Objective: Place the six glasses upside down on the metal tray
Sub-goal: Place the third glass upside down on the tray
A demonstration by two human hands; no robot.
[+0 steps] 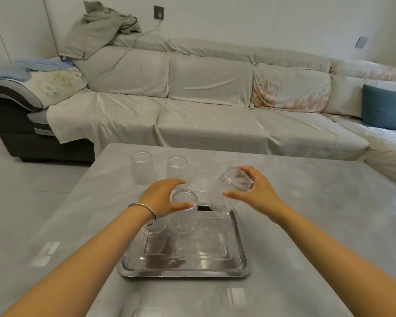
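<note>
A metal tray (185, 268) lies on the grey table. My left hand (162, 200) grips the base of a ribbed glass (183, 216) that stands upside down on the tray's far left part. Another ribbed glass (153, 227) stands on the tray under my left wrist, partly hidden. My right hand (256, 191) holds a ribbed glass (226, 191) tilted, base up and mouth down, over the tray's far right corner. Three clear glasses stand beyond the tray: one at the left (141, 168), one in the middle (176, 170), one at the right (201, 179).
The grey table (306, 225) runs out to the right and toward me. A long sofa (215, 115) under pale covers stands behind the table. The floor (32, 179) lies to the left of the table's edge.
</note>
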